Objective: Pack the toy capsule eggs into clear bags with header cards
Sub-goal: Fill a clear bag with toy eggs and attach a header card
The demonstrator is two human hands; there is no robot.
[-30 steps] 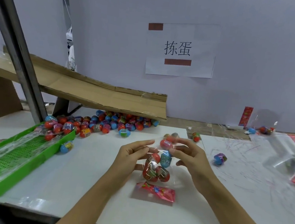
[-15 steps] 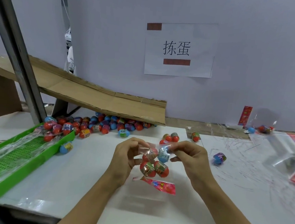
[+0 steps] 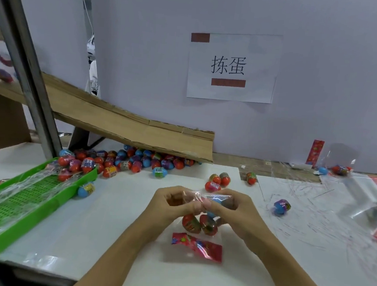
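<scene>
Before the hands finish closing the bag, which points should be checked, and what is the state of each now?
1. Both hands hold the clear bag at its mouth: left hand, right hand: ok.
2. Eggs in bag sit below the fingers: ok.
3. Egg count: cannot tell.
4. Header card at the bag's lower end: ok.
5. Mouth fully shut: cannot tell.

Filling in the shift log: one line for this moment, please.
step: closing bag mouth | hands: both pinch clear bag | eggs inside | header card at bottom
</scene>
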